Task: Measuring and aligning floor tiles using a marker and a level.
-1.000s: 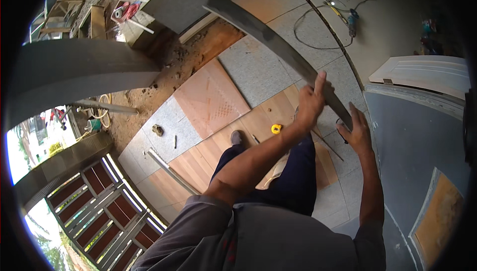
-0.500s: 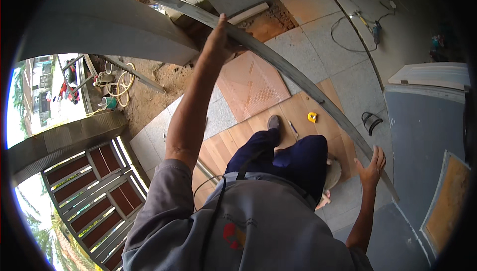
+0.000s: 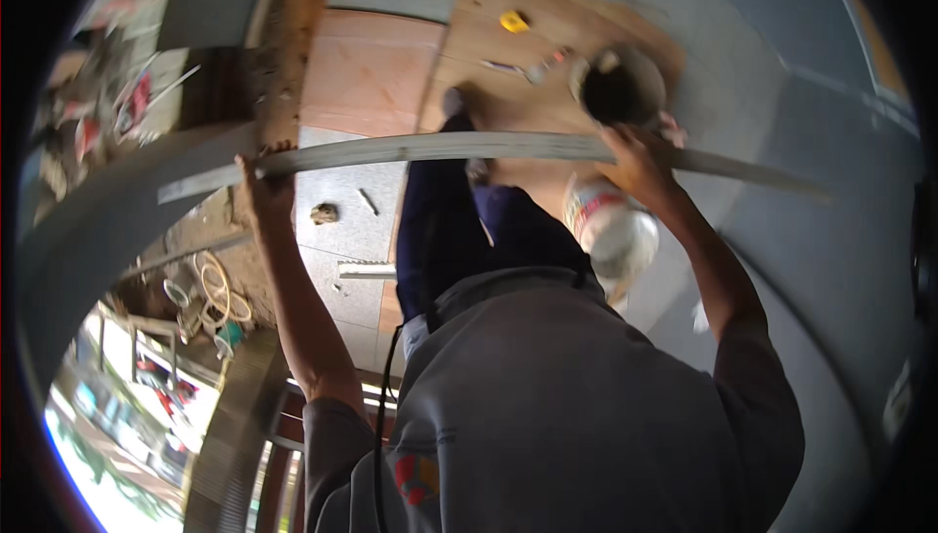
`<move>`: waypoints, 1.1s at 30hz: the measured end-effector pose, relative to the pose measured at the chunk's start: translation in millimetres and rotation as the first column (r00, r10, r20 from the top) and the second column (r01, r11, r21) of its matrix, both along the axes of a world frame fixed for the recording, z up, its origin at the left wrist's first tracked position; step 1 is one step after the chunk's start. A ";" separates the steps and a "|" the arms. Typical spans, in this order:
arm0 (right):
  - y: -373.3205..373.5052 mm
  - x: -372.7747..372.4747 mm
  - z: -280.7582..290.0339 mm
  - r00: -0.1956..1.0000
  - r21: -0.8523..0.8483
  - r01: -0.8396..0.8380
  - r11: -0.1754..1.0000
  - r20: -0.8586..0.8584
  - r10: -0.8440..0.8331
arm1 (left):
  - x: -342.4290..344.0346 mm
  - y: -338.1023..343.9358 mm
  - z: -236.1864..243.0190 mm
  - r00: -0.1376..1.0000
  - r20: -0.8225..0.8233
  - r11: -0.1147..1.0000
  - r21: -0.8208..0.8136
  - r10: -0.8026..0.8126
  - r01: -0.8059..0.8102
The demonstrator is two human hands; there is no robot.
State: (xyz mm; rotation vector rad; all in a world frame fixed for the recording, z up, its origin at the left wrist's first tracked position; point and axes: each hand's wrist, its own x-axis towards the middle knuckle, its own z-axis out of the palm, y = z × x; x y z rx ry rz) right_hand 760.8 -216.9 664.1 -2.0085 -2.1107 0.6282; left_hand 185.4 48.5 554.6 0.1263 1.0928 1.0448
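A long, pale grey straight bar [image 3: 410, 147] lies crosswise in front of me, held in both hands above the floor. My left hand [image 3: 266, 179] is closed on it near its left end. My right hand [image 3: 633, 164] grips it to the right of my legs. Beneath it are wood-look planks [image 3: 469, 74], a pinkish tile [image 3: 366, 64] and grey speckled tiles [image 3: 347, 211]. A dark-mouthed bucket [image 3: 620, 88] stands just beyond my right hand, with a pale bucket [image 3: 611, 225] nearer my right leg.
A yellow tape measure [image 3: 513, 21] and a trowel [image 3: 513, 69] lie on the planks. A notched metal strip [image 3: 362, 269] lies by my left leg. A large grey curved surface [image 3: 117, 201], hoses [image 3: 220, 289] and clutter are to the left. A grey wall [image 3: 840, 5] is at the right.
I have turned, so the scene has rotated. The bar has swung from diagonal to nearly crosswise. Both hands are spread along it, and the buckets have come into fuller view.
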 end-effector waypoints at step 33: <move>-456.0 -80.4 -438.2 0.170 -0.227 0.971 0.077 0.427 -0.888 | 109.7 -231.9 -172.2 0.915 -0.017 0.879 -0.282 -0.404 0.383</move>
